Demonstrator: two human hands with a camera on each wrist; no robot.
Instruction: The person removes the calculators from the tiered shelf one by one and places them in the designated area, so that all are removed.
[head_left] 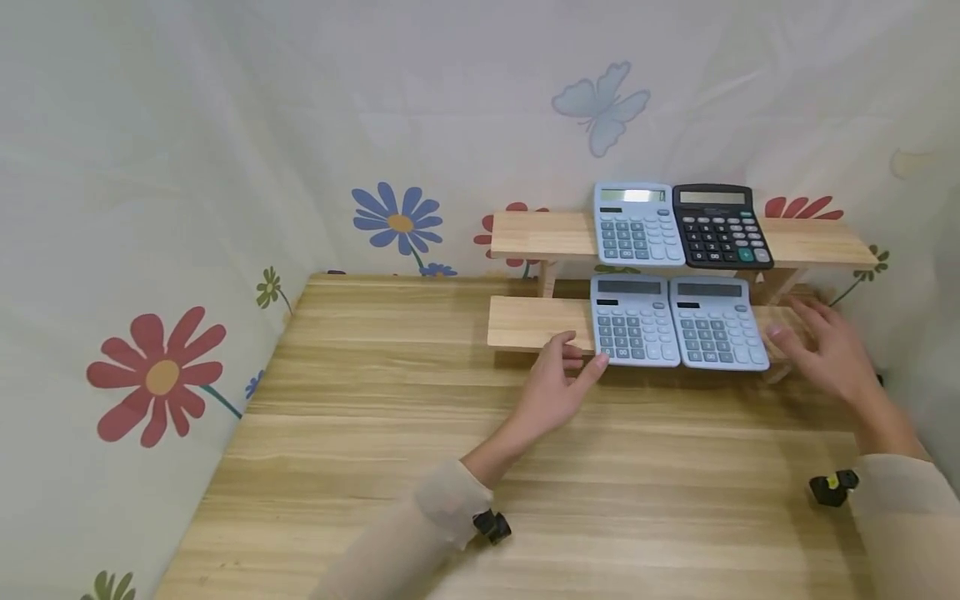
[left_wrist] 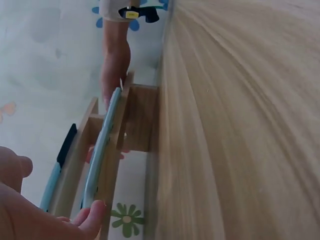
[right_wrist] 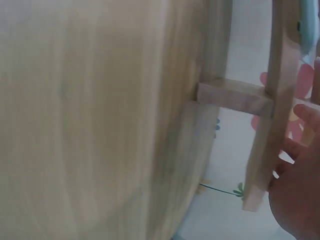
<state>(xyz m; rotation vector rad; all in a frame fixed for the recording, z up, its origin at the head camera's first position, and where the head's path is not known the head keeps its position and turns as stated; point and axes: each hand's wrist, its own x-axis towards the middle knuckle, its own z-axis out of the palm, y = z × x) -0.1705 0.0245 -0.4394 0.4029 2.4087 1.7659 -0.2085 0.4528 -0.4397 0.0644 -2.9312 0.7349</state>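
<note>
A light-blue calculator (head_left: 636, 323) leans on the lower step of a wooden two-tier stand (head_left: 534, 321). My left hand (head_left: 553, 390) is at its lower left corner, the thumb tip touching that corner and the other fingers loosely bent. Close beside it on the same step leans a second light-blue calculator (head_left: 718, 325). To its right, my right hand (head_left: 831, 354) has its fingers spread over the step's right end, thumb near the calculator's edge. Above, on the upper step, a third light-blue calculator (head_left: 637, 227) adjoins a black calculator (head_left: 722, 227).
The stand is at the back of a wood-grain table (head_left: 360, 417), against a pale curtain (head_left: 465, 108) printed with flowers and a butterfly. Curtain also hangs along the left and right sides. Bare step shows left of the calculators on both tiers.
</note>
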